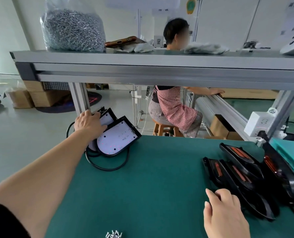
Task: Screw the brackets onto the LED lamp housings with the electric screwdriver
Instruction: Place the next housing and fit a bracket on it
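Two white-faced lamp housings [116, 140], four black shells [237, 154], one screw bag [72, 30], two hands [226, 214]

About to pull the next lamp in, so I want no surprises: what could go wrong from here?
The two white-faced black LED lamp housings lean at the green table's far left edge; the left hand, holding the rear one, could knock the front one off. The looped black cable under them may snag. The right hand could nudge the overlapping black parts with orange strips.
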